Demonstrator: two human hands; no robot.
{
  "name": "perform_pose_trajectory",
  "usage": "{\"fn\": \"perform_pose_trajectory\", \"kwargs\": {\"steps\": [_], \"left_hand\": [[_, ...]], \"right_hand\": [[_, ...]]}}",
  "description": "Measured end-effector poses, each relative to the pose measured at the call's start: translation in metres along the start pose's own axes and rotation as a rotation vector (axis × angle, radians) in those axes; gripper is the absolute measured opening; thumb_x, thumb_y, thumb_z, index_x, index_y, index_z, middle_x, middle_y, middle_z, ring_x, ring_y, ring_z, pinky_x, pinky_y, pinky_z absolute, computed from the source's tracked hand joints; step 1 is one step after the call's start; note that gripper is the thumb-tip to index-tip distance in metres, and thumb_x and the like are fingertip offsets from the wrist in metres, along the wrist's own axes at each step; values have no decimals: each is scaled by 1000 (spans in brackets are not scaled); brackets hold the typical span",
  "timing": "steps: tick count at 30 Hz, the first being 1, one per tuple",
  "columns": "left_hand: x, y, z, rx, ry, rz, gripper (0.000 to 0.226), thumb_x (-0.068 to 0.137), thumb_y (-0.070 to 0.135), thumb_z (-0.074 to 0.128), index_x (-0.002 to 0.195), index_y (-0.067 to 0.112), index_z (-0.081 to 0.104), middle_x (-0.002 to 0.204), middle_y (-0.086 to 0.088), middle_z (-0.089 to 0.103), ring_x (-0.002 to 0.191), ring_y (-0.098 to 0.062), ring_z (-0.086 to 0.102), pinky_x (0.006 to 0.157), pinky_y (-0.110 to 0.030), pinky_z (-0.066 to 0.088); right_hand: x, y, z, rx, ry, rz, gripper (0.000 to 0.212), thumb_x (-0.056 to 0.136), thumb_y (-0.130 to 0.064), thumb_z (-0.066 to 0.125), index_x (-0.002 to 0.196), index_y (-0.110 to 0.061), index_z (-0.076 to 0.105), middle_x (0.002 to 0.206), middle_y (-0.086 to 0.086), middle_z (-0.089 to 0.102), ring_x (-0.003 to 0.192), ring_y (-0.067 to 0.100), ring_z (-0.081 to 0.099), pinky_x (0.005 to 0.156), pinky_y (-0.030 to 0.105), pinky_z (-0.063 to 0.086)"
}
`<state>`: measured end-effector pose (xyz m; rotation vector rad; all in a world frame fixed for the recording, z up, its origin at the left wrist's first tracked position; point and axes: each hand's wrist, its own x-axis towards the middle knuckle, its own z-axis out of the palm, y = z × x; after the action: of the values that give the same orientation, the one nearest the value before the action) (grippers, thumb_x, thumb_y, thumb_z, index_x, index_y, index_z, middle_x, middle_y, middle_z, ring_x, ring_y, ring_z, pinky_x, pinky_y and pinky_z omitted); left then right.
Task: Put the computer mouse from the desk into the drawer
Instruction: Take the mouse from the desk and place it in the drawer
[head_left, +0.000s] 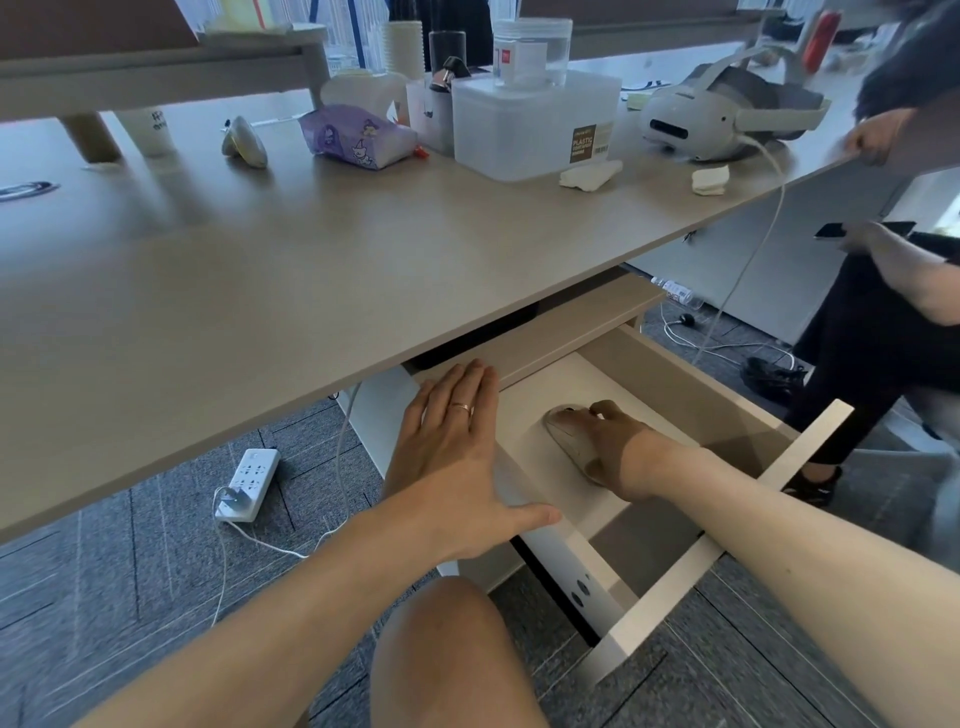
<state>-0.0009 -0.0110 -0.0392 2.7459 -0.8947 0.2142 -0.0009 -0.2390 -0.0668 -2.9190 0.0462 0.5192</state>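
- Head view: the right hand (615, 449) reaches into the open drawer (810, 452), fingers curled over the computer mouse (569, 439), which looks to rest on the drawer floor, likely about to be let go.
- The left hand (452, 457) lies flat and open, holding nothing, on the drawer's near edge below the surface (311, 270), seemingly to steady it.

Box label (584, 144): "PLASTIC CONTAINER", brown tag on white box (524, 124), far beyond the hands.
Other print: too blurred to read.
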Motion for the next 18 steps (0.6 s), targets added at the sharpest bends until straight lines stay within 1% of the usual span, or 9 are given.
{"fn": "perform_pose_trajectory", "kwargs": {"steps": [2,3,6,8,11,13,15,17,18], "left_hand": [[0,0,0,3,0,-1,139,59,95,49,157,16,-11,168,-1,-10,152,-15,-12,123,-40,-4],[0,-1,1,3,0,-2,139,59,94,49,157,16,-10,168,-1,-9,152,-15,-11,123,-40,-4],[1,-1,1,4,-6,-8,139,59,95,50,157,16,-9,168,-1,-8,152,-15,-11,123,-40,-4],[0,-1,1,10,-15,-12,139,59,95,50,157,17,-10,168,0,-9,151,-15,-12,123,-39,-6],[1,0,-2,18,-42,-14,139,59,95,50,157,17,-11,168,-1,-10,151,-15,-12,121,-37,-8],[1,1,-5,21,-68,-17,139,60,94,52,157,16,-11,168,-1,-10,151,-16,-11,121,-37,-8],[2,2,-7,26,-94,-28,139,59,93,53,157,16,-9,168,-2,-8,151,-17,-9,122,-38,-4],[4,5,-11,42,-122,-46,140,58,93,55,158,15,-6,168,-4,-5,152,-18,-7,123,-40,0],[5,6,-13,51,-139,-57,141,58,93,55,158,15,-6,168,-4,-4,152,-19,-6,123,-40,2]], "right_hand": [[0,-1,1,13,-4,16,74,94,-19,53,155,-38,17,155,13,24,122,36,54,100,36,43],[1,-1,1,23,-7,35,74,95,-22,53,156,-39,15,158,12,21,128,37,49,103,39,43],[-5,-3,-7,48,-6,77,74,97,-38,50,158,-36,9,165,10,7,146,40,25,114,46,33],[-19,-3,-20,35,20,57,74,96,-46,48,158,-32,10,165,10,10,149,40,19,117,46,28],[-51,11,-32,-3,174,18,66,97,-45,47,154,-21,24,155,14,31,144,36,27,114,46,33],[-74,27,-28,-2,305,12,64,98,-42,46,155,-24,24,158,12,29,147,32,25,116,48,30],[-94,40,-16,2,382,25,63,98,-40,42,156,-28,21,160,8,27,149,28,22,119,49,26],[-110,42,1,39,443,60,61,98,-39,36,156,-29,19,162,6,25,151,25,15,122,46,17],[-117,40,10,83,495,87,61,99,-40,35,157,-30,17,164,6,20,153,24,10,123,43,11]]}}
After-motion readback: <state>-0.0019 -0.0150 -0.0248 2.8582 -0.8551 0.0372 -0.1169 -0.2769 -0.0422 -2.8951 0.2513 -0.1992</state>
